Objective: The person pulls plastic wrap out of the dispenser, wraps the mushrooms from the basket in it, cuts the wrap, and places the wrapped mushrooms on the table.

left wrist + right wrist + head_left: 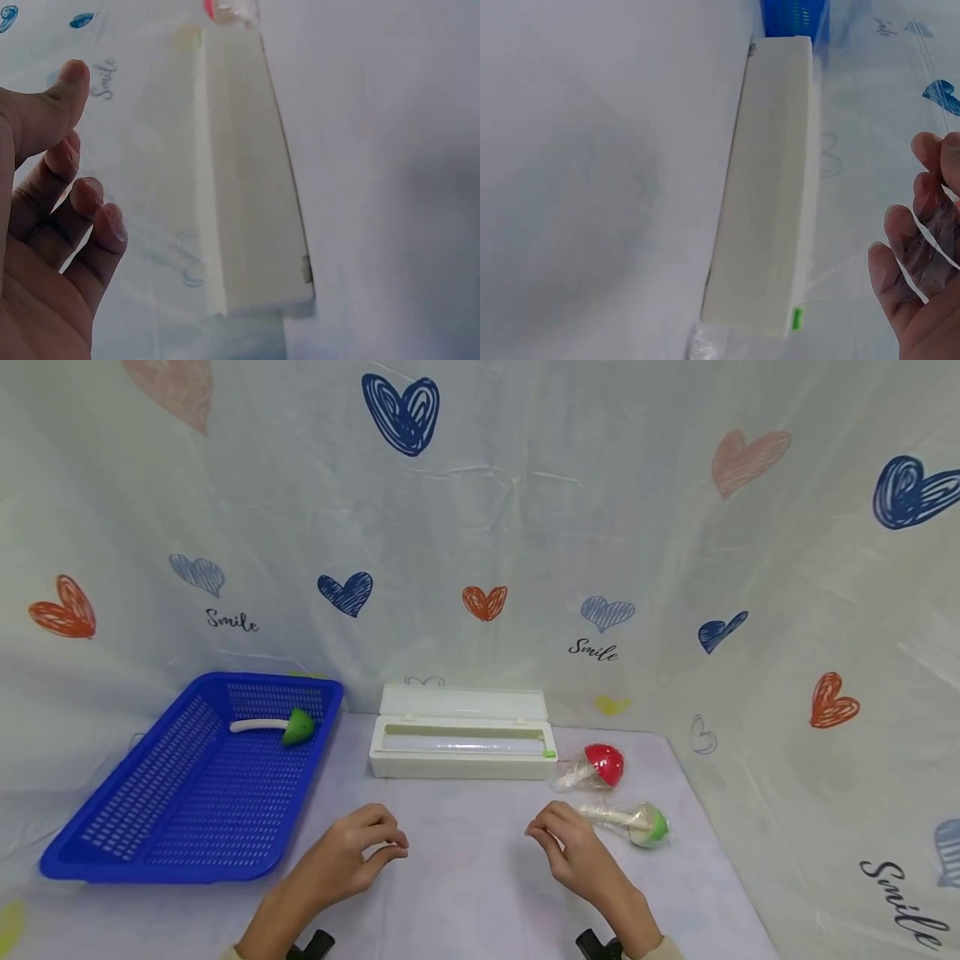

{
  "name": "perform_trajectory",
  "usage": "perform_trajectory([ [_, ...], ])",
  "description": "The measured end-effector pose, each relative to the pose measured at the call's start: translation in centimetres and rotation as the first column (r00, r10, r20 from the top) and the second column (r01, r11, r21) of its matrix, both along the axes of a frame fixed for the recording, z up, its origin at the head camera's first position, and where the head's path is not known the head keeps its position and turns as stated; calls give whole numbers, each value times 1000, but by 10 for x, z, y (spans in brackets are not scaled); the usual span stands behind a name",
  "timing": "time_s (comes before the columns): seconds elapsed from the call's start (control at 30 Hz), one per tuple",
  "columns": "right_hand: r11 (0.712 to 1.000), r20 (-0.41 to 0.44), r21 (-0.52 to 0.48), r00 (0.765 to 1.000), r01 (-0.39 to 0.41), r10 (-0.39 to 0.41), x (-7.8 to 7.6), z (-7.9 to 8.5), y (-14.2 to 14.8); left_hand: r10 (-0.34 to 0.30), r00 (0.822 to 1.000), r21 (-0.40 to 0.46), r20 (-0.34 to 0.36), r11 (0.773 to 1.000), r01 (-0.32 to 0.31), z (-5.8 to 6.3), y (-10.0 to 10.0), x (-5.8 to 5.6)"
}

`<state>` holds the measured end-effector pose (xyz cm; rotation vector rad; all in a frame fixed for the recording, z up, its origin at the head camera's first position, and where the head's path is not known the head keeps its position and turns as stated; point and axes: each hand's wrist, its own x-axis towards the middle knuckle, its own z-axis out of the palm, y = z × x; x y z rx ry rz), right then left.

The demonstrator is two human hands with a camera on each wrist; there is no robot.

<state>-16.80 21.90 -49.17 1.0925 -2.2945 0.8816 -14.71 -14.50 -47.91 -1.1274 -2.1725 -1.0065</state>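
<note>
My left hand (pixel 360 852) is raised over the table, thumb and fingertips drawn together in a pinch. Opposite it, my right hand (pixel 573 852) pinches clear cling film (pixel 928 64), whose creases show near the fingers in the right wrist view. The film seems to stretch across to the left hand, though it is almost invisible in the head view. Beyond both hands stands a white cling film dispenser (pixel 465 768), its lid raised and a film roll (pixel 461 743) inside. Near the right hand lies a green-capped toy mushroom (pixel 645 825) in clear wrap.
A red-capped toy mushroom (pixel 603 765), also wrapped, lies right of the dispenser. To the left sits a blue basket (pixel 172 870) holding an unwrapped green-capped toy mushroom (pixel 298 727). A heart-patterned curtain (pixel 480 527) hangs behind the table (pixel 450 910).
</note>
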Motion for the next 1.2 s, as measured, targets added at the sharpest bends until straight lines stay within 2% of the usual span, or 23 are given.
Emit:
perform_trajectory([
  [0.1,1000,35,12,999,-6,6,2,-9,-1,-9,997,-20,82,1000,11,-6,-1,3],
  [0.2,999,83,34,997,0,-3,3,-18,-3,-4,975,-63,220,998,19,-12,-3,5],
  [0.3,998,119,58,993,18,-25,5,-27,-5,35,934,-140,357,990,16,-19,-5,6],
  [0.43,995,131,86,990,49,-60,6,-39,-7,115,868,-223,484,975,-5,-30,-5,4],
  [0.53,991,131,116,987,73,-88,5,-47,-8,165,843,-265,513,964,-27,-39,-3,4],
  [0.67,979,127,175,984,100,-123,3,-55,-9,237,836,-339,494,939,-66,-49,1,4],
  [0.73,975,176,188,973,116,-149,2,-58,-9,268,826,-370,497,926,-78,-52,3,2],
  [0.8,976,263,178,949,128,-173,0,-61,-8,282,813,-385,509,920,-78,-55,5,0],
  [0.87,977,375,152,906,149,-197,-1,-64,-5,299,790,-389,535,917,-85,-56,6,-3],
  [0.93,978,486,107,849,179,-208,-2,-66,-2,323,759,-380,565,919,-108,-57,7,-5],
  [1.0,977,579,45,792,206,-194,-3,-68,2,356,724,-359,591,920,-159,-58,7,-6],
  [1.1,969,689,-60,712,238,-132,-5,-70,7,429,677,-343,598,901,-268,-58,8,-6],
  [1.13,965,714,-93,692,244,-106,-5,-70,8,454,666,-343,592,889,-302,-58,8,-6],
  [1.2,961,742,-135,667,241,-63,-6,-69,10,504,638,-354,582,863,-360,-58,8,-5],
])
